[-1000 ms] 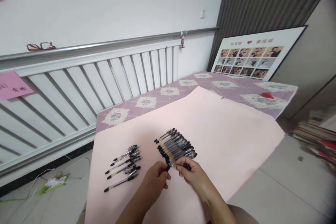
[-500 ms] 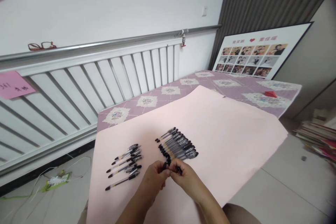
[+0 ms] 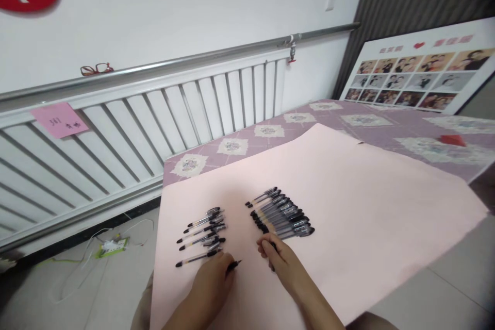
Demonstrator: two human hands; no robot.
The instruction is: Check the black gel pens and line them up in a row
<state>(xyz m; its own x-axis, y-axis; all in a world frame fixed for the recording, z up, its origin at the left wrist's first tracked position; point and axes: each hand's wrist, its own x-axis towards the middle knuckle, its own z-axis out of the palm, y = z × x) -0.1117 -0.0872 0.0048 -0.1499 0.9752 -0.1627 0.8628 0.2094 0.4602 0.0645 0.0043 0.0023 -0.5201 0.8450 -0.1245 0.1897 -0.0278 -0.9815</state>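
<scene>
My left hand [image 3: 213,277] is closed around a black pen [image 3: 232,266], and its bare writing tip points right, just above the pink sheet [image 3: 348,206]. My right hand [image 3: 279,260] is closed a little to the right, with a dark piece that looks like a pen cap [image 3: 274,246] between its fingers; most of it is hidden. Beyond my left hand lies a loose row of pens [image 3: 201,240], with clear and black parts near their right ends. A tighter row of capped pens [image 3: 284,211] lies just beyond my right hand.
The pink sheet covers much of a table with a purple patterned cloth [image 3: 266,131]. A white radiator [image 3: 185,108] stands behind it, with a pink note [image 3: 60,119] and glasses [image 3: 96,69]. A photo board [image 3: 417,75] leans at the back right; a power strip [image 3: 112,247] lies on the floor.
My hands were together over the near end of the right pen row. They have parted: the left moved left with an uncapped pen, the right holds the dark piece. The view has shifted left.
</scene>
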